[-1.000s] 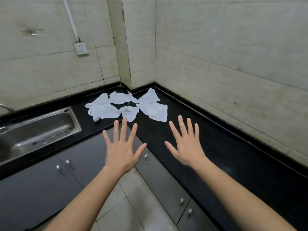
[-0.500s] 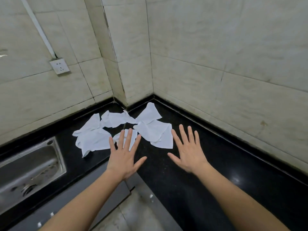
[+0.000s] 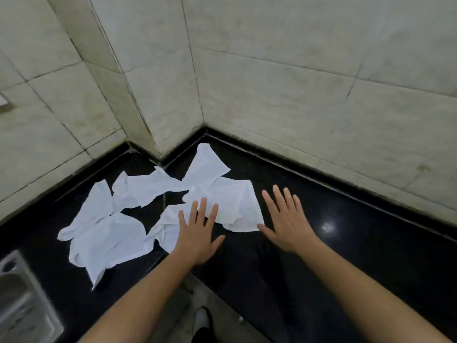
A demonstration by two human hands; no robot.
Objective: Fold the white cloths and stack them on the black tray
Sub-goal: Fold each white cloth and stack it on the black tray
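Counter [image 3: 346, 243] is shiny black stone running into a corner of pale tiled wall [image 3: 296, 95], and the white cloths [image 3: 148, 186] are all lying loose on it, right in that corner. None of them is folded; they're crumpled and overlapping, spread from the back of the corner out toward the left. The biggest cloth [image 3: 106, 241] sits on the left side, with one point hanging toward the counter's front edge. A back cloth [image 3: 206, 162] pokes into the corner itself, and the right cloth [image 3: 237, 206] lies just in front of it.

Both hands are out flat, palms down, fingers straight and spread, not gripping anything. The left hand [image 3: 196, 233] is over the near edge of the middle cloth [image 3: 165, 229], its fingertips overlapping the white fabric from this angle. Honestly can't tell if it's actually pressing on the cloth or just hovering above it. The right hand [image 3: 288, 222] is over bare counter just beside the right cloth, with its thumb very near that cloth's front corner. Same deal there, contact with the counter isn't clear.

Bottom left you get the corner of a steel sink [image 3: 22, 305] set into the counter, pretty blurry. Between the forearms there's a bit of floor with something blurred on it.
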